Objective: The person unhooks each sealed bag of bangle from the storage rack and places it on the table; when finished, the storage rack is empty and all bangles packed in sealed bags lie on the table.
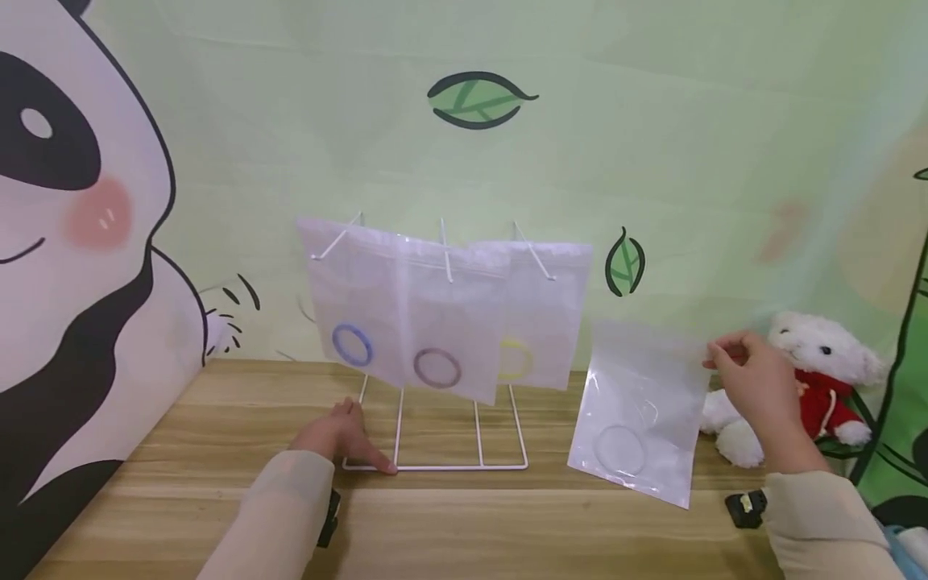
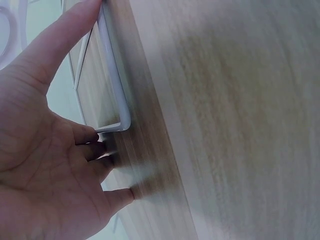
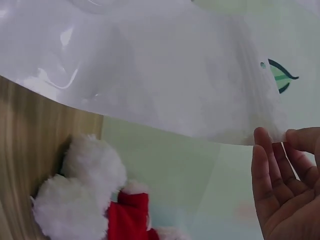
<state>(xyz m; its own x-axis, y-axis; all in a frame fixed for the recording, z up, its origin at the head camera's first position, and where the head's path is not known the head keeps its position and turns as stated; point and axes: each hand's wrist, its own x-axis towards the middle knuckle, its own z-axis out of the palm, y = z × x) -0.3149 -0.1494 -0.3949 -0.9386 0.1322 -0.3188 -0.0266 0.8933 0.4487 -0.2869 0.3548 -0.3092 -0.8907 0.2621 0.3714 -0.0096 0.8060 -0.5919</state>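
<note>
My right hand pinches the top corner of a white zip bag between thumb and fingertips. This bag hangs down over the table and shows a pale ring near its bottom; in the right wrist view the bag's top edge has a small hole. My left hand rests at the left front corner of a white wire display rack, its thumb stretched along the front bar. Three more bags hang from the rack's hooks: one with a blue ring, one with a brownish ring, one with a yellow ring.
A white plush toy in a red top sits behind my right hand. Behind the wooden table is a green backdrop with a panda and leaves. The yellow-ring bag is partly covered by the middle one.
</note>
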